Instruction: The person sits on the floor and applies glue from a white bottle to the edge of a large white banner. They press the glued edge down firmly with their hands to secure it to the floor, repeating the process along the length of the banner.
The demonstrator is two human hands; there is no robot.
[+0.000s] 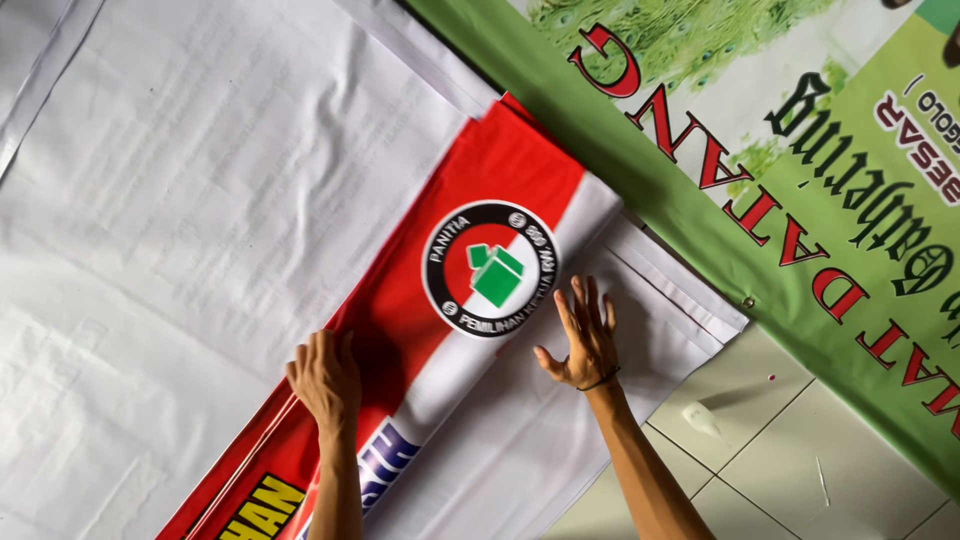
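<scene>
Left hand (pixel 325 378) curled, right hand (pixel 585 335) flat, both pressing red-white banner (pixel 500 175)

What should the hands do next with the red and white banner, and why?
Probably slide both palms outward to smooth it. The left hand and right hand press flat on the red and white banner, which is folded over, and the white sheet beside it shows wrinkles.
</scene>
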